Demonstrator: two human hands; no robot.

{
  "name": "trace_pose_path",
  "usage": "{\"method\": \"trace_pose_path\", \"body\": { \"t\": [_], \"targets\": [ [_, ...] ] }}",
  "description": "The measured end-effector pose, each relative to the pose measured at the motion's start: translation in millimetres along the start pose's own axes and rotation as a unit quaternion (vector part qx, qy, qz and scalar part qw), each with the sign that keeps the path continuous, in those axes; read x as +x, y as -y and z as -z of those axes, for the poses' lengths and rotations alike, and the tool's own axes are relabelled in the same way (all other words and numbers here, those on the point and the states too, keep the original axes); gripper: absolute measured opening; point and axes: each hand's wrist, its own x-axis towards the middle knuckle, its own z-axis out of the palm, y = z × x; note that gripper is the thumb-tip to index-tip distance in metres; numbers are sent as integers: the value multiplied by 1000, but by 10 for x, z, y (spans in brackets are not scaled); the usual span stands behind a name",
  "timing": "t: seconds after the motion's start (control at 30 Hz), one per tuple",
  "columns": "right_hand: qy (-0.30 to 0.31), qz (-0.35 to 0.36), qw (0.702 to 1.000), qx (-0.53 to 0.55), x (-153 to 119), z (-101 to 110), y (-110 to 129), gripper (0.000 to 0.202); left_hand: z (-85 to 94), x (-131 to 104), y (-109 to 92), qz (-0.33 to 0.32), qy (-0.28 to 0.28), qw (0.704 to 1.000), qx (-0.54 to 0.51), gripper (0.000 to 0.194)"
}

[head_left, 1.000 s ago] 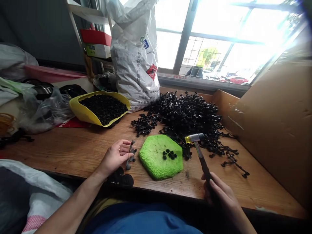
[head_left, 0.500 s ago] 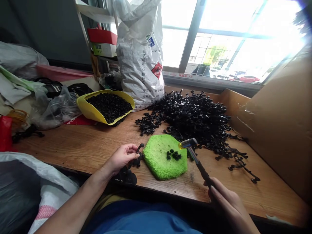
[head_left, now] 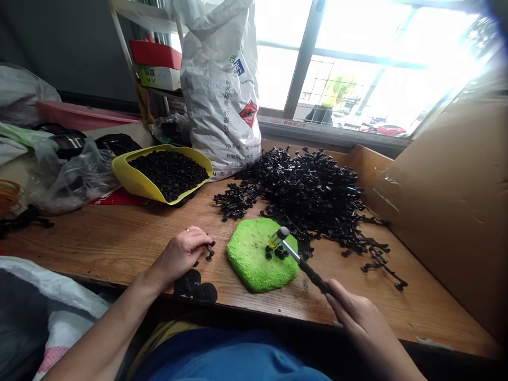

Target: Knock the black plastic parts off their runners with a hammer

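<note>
While hammer [head_left: 307,269] over pad [head_left: 248,256], yellow scoop [head_left: 129,180] full of black pieces [head_left: 172,170]

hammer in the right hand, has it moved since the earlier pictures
Yes: judged against the green pad, the hammer has swung left, its head now over the pad.

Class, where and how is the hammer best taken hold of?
Probably by its dark handle, coming from the near right, where the right hand holds it: the slim handle slants that way, while the hammer head sits out over the green pad.

Workshop, with hammer [head_left: 308,270] and heaped parts [head_left: 309,193]
</note>
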Motion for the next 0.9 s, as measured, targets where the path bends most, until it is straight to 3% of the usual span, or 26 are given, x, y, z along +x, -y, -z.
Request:
{"method": "trace_pose_path", "body": {
  "t": [0.13,0.2,0.3,0.4,0.5,0.6,0.7,0.8,0.9],
  "targets": [
    [37,1,998,-48,62,-13,156,27,-59,-69,-1,9,0,1000,18,25],
    [44,19,998,-46,115,-32,218,27,-57,-73,-51,49,-40,997,42,21],
    [49,50,998,0,174,-67,257,26,-59,-55,-103,201,-94,970,100,18],
    [26,54,994,97,157,-76,254,26,-94,-14,-79,341,-51,933,97,30],
    [-13,26,979,200,74,-55,226,25,-145,46,-48,421,-37,903,-71,28],
    [-47,2,964,261,-19,-44,182,28,-181,109,-105,474,-26,824,-310,28],
    [-54,-7,961,270,-80,-72,129,31,-198,170,-247,476,-20,758,-445,32],
    [-57,-1,963,263,-106,-117,74,31,-243,256,-418,451,-8,729,-514,34],
    [-61,0,960,275,-110,-142,17,33,-349,389,-573,445,9,726,-524,28]
  ]
}}
